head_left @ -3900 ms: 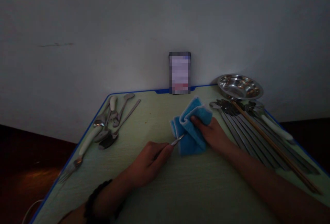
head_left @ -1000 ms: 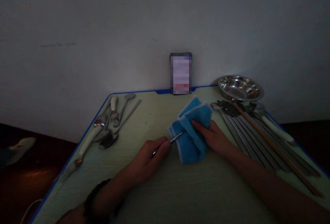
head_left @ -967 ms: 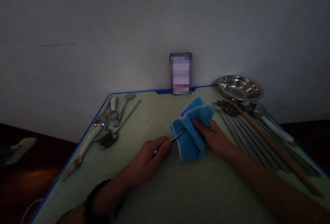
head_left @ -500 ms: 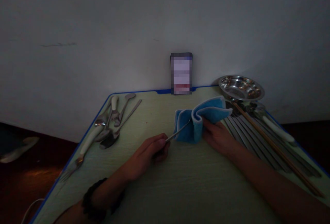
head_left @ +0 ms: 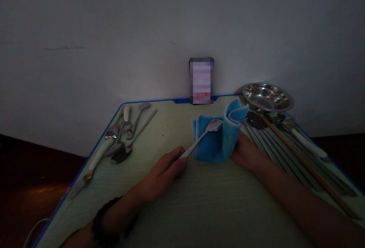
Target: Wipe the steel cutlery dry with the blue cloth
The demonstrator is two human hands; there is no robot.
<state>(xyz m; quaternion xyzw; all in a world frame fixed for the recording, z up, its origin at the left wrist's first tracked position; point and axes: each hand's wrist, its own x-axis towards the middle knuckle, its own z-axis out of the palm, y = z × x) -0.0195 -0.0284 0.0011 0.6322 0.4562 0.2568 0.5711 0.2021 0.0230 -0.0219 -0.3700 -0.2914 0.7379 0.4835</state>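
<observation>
My left hand [head_left: 169,166] is closed around the handle of a slim metal spoon or fork [head_left: 196,142]; the dim light hides which. Its head lies against the inner side of a folded blue cloth [head_left: 209,149] with pale edging. Behind that cloth, my right hand [head_left: 245,151] grips it from the right, most fingers hidden. Both hands are above the middle of the table.
Spoons and forks, including a white-handled fork [head_left: 97,156], lie along the left edge of the table [head_left: 182,210]. Several long-handled utensils [head_left: 273,145] and wooden chopsticks [head_left: 302,158] lie at right. A steel bowl [head_left: 268,97] sits at back right; a phone [head_left: 201,80] leans on the wall.
The utensil's head, mostly wrapped in the cloth before, now shows in full. The cloth has opened out, and its upper fold has swung upright. My right hand has shifted slightly to the right.
</observation>
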